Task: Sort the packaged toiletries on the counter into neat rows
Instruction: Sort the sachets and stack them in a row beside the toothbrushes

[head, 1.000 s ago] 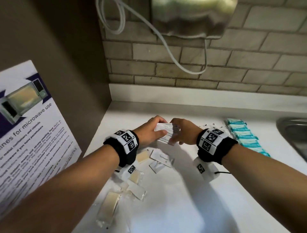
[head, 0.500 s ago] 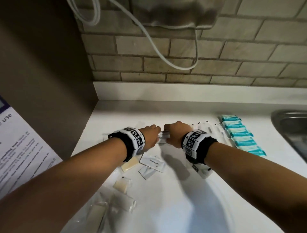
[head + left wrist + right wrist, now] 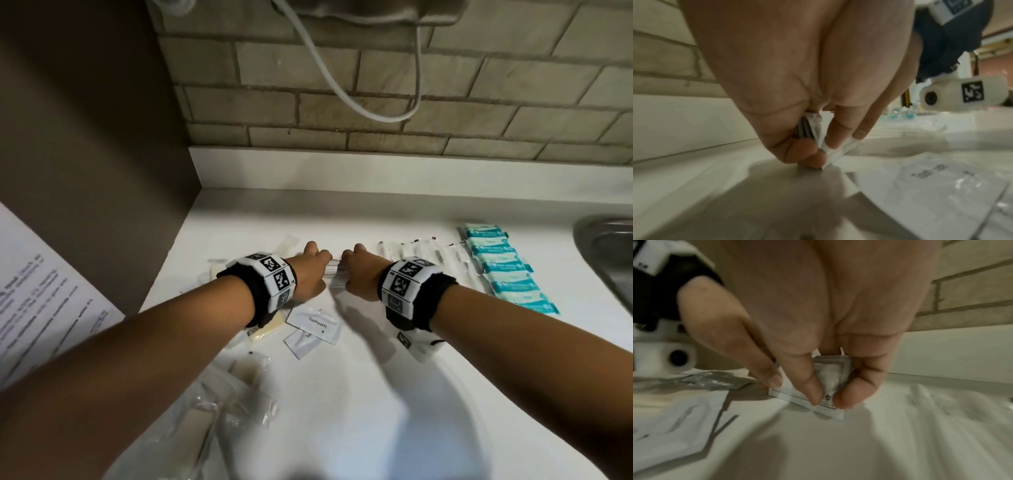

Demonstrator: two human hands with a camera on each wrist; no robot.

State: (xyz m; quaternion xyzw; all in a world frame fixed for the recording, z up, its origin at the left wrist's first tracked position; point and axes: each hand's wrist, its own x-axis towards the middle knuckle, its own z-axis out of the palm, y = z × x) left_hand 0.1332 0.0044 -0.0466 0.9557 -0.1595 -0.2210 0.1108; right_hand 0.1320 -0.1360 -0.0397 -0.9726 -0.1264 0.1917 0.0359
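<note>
Toiletries lay across the white table [image 3: 394, 394]: a teal packet row [image 3: 507, 270] at the right of the head frame, clear-wrapped sticks [image 3: 421, 250] beside it, loose soap bars [image 3: 267, 325] and toothpaste sachets [image 3: 313, 323] at lower centre. The sink [image 3: 606, 253] at the right edge showed nothing inside. At mid-frame, the left hand [image 3: 310, 274] and right hand [image 3: 359, 275] each pinched an end of a small sachet stack [image 3: 334, 274], its lower edge touching the table. The slick sachets could fan or slip apart if either grip loosened unevenly, probably spoiling the row.
</note>
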